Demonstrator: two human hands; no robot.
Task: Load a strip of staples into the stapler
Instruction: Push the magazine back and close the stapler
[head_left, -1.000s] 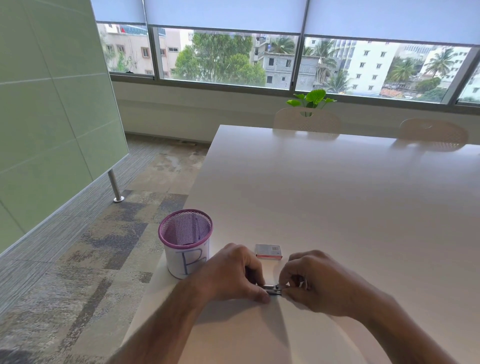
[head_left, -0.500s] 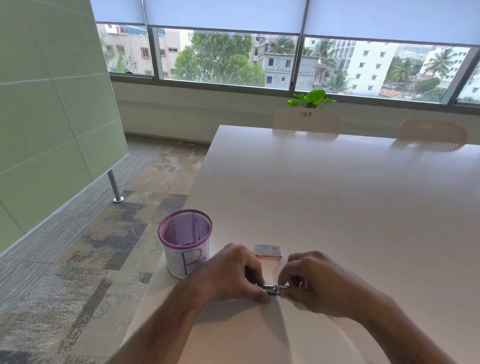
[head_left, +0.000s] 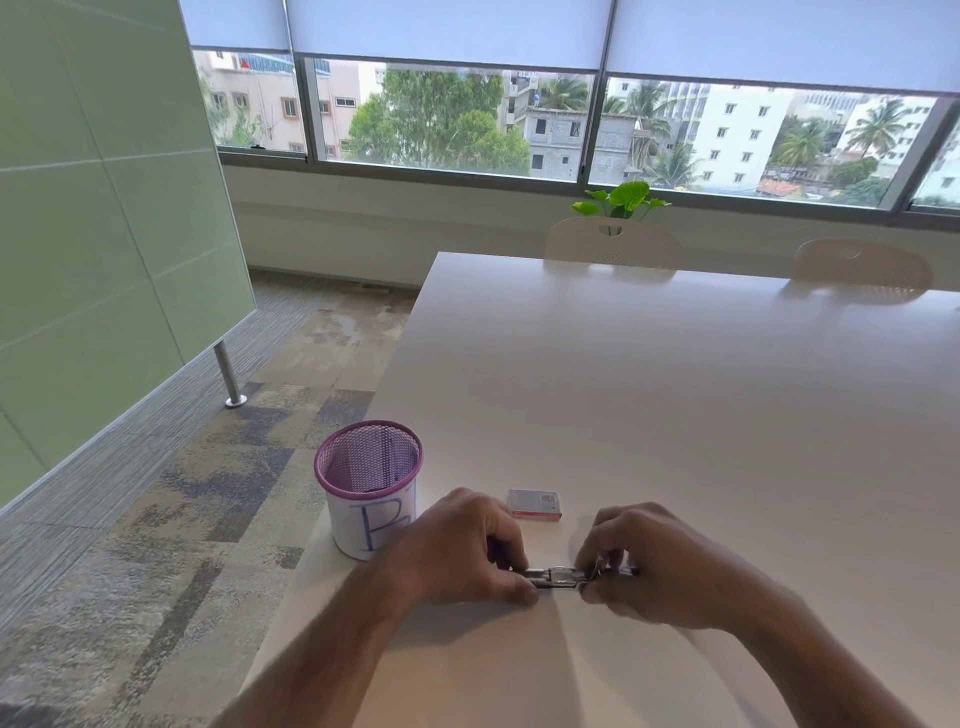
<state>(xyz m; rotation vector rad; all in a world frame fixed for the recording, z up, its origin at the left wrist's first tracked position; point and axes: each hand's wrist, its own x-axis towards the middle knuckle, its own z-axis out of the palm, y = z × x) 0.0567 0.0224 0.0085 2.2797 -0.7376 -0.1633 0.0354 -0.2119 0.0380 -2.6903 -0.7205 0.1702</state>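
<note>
Gripping the stapler (head_left: 558, 577) at both ends, left hand (head_left: 467, 551) and right hand (head_left: 660, 566), low on the tabletop (head_left: 649, 415). Shiny metal, small. Pulled a bit further apart than before.

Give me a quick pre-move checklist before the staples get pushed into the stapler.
1. Stapler held at both ends by left hand and right hand: ok.
2. Stapler low over the table, near its front edge: ok.
3. Staple channel open: cannot tell, fingers cover it.
4. Staple strip in hand or seated: cannot tell.
5. Staple box close behind the hands: ok.
6. Mesh cup clear of the left hand: ok.
</note>
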